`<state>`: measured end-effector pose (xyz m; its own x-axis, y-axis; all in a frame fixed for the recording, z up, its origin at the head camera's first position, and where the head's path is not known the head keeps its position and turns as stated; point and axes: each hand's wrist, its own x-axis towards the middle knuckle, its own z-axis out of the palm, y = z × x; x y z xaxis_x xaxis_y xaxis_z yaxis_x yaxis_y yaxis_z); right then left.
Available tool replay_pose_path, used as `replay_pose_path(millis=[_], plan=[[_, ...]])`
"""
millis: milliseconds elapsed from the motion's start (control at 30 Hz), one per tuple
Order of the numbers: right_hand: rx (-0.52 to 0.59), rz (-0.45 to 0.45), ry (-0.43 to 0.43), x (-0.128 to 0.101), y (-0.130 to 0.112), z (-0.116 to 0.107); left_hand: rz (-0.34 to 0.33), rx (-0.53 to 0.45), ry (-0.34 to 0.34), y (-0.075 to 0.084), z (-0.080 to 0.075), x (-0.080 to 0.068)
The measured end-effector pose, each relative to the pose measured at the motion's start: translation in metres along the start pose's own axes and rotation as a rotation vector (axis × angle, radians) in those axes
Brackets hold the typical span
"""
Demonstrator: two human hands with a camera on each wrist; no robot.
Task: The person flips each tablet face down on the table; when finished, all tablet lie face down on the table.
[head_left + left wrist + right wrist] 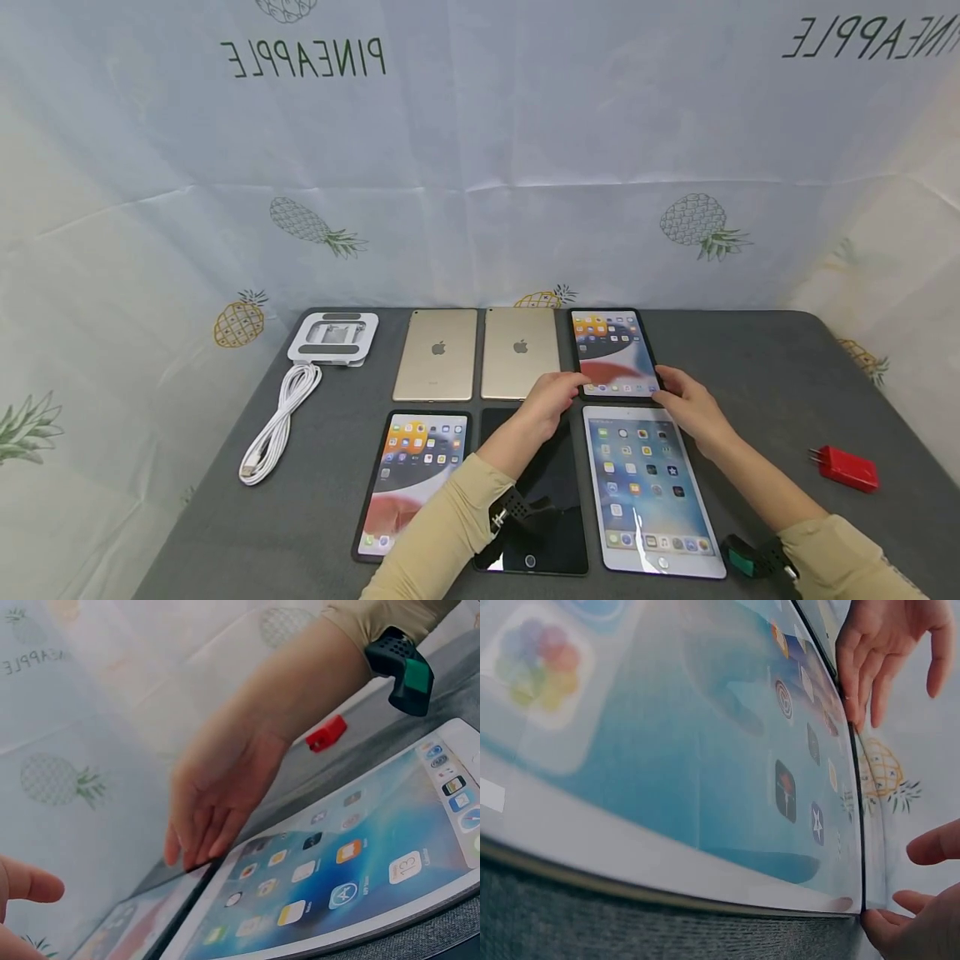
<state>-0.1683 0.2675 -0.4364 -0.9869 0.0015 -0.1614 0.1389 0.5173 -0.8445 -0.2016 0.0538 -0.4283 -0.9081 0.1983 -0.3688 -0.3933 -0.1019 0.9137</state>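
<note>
At the back right of the table lies a black-bordered tablet (617, 354), its screen lit with app icons. My left hand (551, 400) is at its near left corner, my right hand (692, 410) at its near right corner. Fingertips of both hands touch the tablet's edges, and the thumbs stand apart from the fingers. In the left wrist view, the right hand (225, 791) reaches down with nearly straight fingers. The left hand (885, 656) does likewise in the right wrist view. Just below lies a white-bordered tablet (651, 492) with a lit screen.
Two gold tablets (433, 371) lie face down at the back. A dark-screened tablet (547, 517) and another lit tablet (408, 475) are in front, partly under my left arm. A white stand (333, 350) and coiled white cable (277, 425) are left, a red charger (847, 468) right.
</note>
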Motion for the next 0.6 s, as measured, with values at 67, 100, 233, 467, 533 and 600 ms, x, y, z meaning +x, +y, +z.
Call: replay_pose_path(millis=[67,100,233,467,533,600], plan=[[0.001,0.003,0.001,0.0001,-0.0003,-0.0005,-0.016,-0.021,0.011,0.0006,0.0001,0.0008],[0.001,0.004,0.002,0.0002,-0.0003,-0.0007,-0.026,-0.033,0.016,0.0009,0.0,0.0014],[-0.001,0.011,0.005,0.0012,0.0003,-0.001,-0.045,-0.061,0.026,0.002,-0.001,0.003],[0.022,0.024,-0.008,0.0028,-0.0011,0.0,-0.005,-0.036,0.012,0.0028,-0.0049,0.0049],[0.037,0.035,-0.011,0.0028,-0.0021,0.0007,0.008,-0.028,0.011,0.0029,-0.0059,0.0054],[0.054,0.044,-0.015,0.0025,-0.0029,0.0015,0.014,-0.042,0.012,0.0036,-0.007,0.0056]])
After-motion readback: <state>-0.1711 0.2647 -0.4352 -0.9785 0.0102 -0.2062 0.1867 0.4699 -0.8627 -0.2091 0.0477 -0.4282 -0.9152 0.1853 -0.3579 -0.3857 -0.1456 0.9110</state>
